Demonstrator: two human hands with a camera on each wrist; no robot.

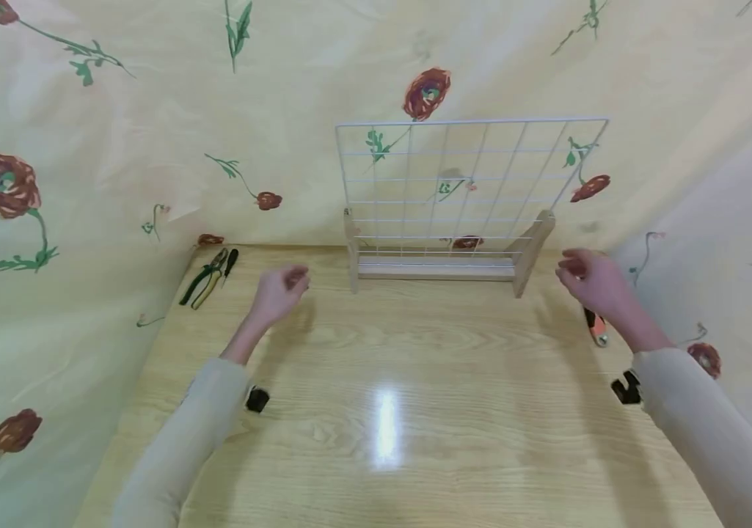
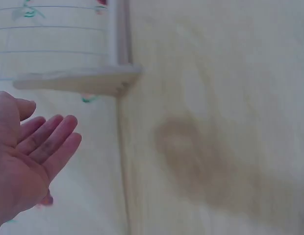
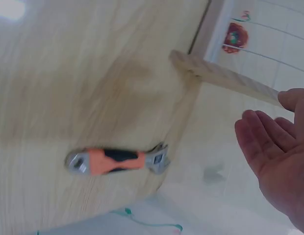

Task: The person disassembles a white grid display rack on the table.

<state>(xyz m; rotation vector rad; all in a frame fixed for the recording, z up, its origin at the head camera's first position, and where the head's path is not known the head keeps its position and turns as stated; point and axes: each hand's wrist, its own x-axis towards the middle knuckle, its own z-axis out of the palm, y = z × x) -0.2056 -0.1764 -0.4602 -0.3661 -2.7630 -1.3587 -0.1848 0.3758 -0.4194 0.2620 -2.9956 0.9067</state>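
Note:
A white wire grid rack (image 1: 442,180) with wooden side pieces (image 1: 534,253) and a pale bottom board (image 1: 435,268) stands at the back of the table. To its left, my left hand (image 1: 279,293) hovers over the tabletop, fingers relaxed and holding nothing; its bare palm (image 2: 24,171) shows in the left wrist view. My right hand (image 1: 593,282) hangs in the air by the rack's right side, also holding nothing. In the right wrist view its loosely bent fingers (image 3: 265,134) are near the wooden side piece (image 3: 230,78).
An adjustable wrench (image 3: 117,160) with an orange and black handle lies at the right edge, partly under my right arm. Pliers (image 1: 206,279) and a small black-handled screwdriver (image 1: 230,265) lie at the back left. Flowered covering (image 1: 118,110) rises behind the wooden tabletop (image 1: 323,411).

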